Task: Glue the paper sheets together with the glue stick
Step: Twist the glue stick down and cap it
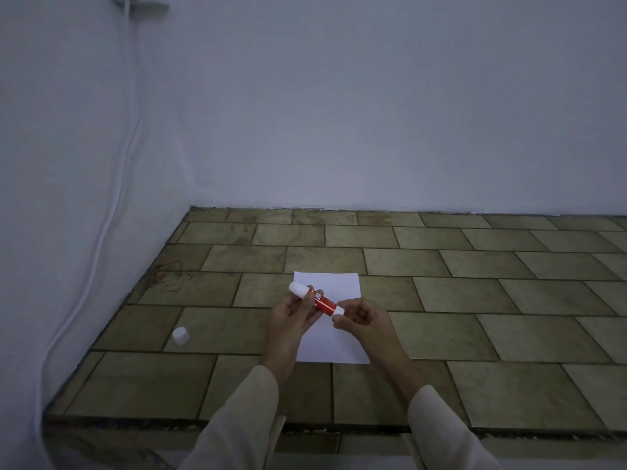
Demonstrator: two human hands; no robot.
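Note:
A red and white glue stick point(322, 300) is held above a white paper sheet point(339, 344) that lies flat on the tiled surface. My left hand point(292, 315) grips the stick's body, its white glue end pointing up and left. My right hand point(364, 318) pinches the white knob at the stick's lower right end. The stick's white cap point(180, 335) stands alone on the tiles to the left of the hands. Whether more than one sheet lies there I cannot tell.
The tiled surface point(475, 300) runs back to a pale wall and a corner at the left. A white cable point(112, 205) hangs down the left wall. The surface's rough front edge point(339, 427) lies close to me.

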